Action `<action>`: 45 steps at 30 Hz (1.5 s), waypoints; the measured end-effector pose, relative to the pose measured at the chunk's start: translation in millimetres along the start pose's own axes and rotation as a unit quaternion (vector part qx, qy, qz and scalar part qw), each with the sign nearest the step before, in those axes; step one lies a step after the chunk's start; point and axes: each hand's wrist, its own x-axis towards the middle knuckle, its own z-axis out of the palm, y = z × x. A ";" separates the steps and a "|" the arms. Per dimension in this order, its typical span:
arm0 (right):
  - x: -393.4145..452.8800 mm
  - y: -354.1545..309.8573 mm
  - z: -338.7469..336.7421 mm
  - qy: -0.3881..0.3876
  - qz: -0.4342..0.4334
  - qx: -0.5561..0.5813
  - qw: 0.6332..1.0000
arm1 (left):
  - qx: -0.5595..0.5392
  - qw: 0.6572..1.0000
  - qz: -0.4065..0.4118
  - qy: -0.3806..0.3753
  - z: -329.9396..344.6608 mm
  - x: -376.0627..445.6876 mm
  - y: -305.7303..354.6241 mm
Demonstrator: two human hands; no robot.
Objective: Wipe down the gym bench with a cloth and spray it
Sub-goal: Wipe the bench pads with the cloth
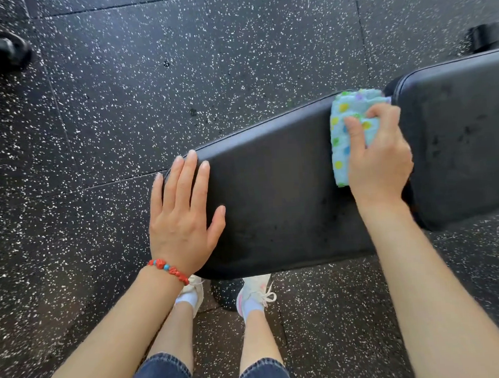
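Note:
The black padded gym bench [277, 193] runs from the middle of the view out to the right, with a seam between its seat pad and its longer back pad [458, 135]. My left hand [182, 216] lies flat with straight fingers on the seat pad's left end. My right hand [377, 154] grips a folded light-blue cloth with coloured dots [346, 118] and holds it against the pad right at the seam. No spray bottle is in view.
Speckled black rubber floor tiles [148, 78] surround the bench. My legs and white trainers [255, 296] stand under the seat's near edge. A black equipment foot [3, 50] sits at the far left and another black part [484, 37] at the far right.

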 end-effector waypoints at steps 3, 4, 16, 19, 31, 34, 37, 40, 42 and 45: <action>-4.3 2.7 0.8 -0.003 0.012 -0.002 1.000 | 0.004 1.000 0.001 0.001 0.7 -0.2 -0.7; -10.5 -3.5 2.8 -0.003 0.010 -0.001 1.000 | 0.005 1.000 0.001 -0.003 0.6 -0.6 -0.5; -81.6 -10.5 -0.4 -0.023 -0.099 -0.031 0.994 | -0.014 1.000 0.016 -0.017 -5.4 -3.2 -2.0; -71.8 23.9 -15.3 -0.014 0.055 0.004 0.998 | -0.011 0.999 0.029 -0.013 -7.0 -3.0 -2.6; -162.7 -58.3 13.9 -0.006 -0.083 0.019 0.996 | -0.010 0.997 0.076 -0.022 -8.3 -13.5 -8.8; -149.3 -29.5 6.8 0.004 -0.112 -0.006 0.994 | -0.010 0.997 0.075 -0.029 -10.4 -12.2 -7.8; -129.2 4.5 -7.3 0.031 -0.005 0.006 0.999 | -0.008 0.997 0.075 -0.036 -12.7 -11.3 -3.3; -112.8 34.8 -19.7 0.025 0.091 0.019 0.995 | -0.006 0.995 0.093 -0.040 -14.0 -8.9 6.6; -107.3 47.2 -22.2 0.027 0.122 0.028 0.992 | -0.007 0.994 0.104 -0.043 -14.1 -6.1 15.2; -106.6 51.3 -23.0 0.039 0.123 0.037 0.991 | -0.008 0.992 0.115 -0.050 -12.1 -0.1 31.7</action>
